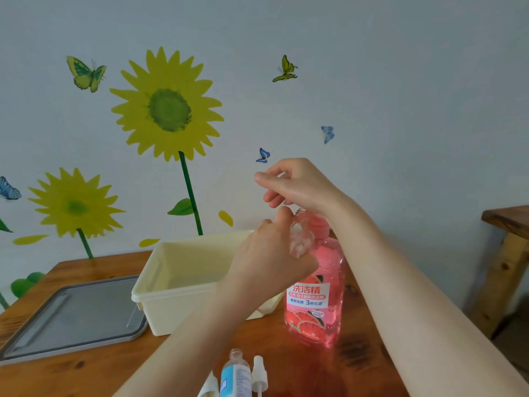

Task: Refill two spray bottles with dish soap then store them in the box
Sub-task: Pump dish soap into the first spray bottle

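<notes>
My left hand [269,259] grips a small clear spray bottle [300,242], holding it up against the pump top of the pink dish soap bottle [315,299]. My right hand [294,184] hovers just above, its wrist over the pink pump head [319,224]. Its fingers are curled, and I cannot tell whether they pinch something small and clear. A second spray bottle [236,373] with a blue label stands uncapped at the near edge. Its white spray head [259,371] lies beside it. The cream box [171,293] sits open behind my left arm.
A grey lid [74,310] lies flat on the wooden table [94,371], left of the box. Another white cap piece [210,386] lies at the bottom edge. A wooden bench [506,224] stands at the far right. The wall with sunflower stickers rises close behind.
</notes>
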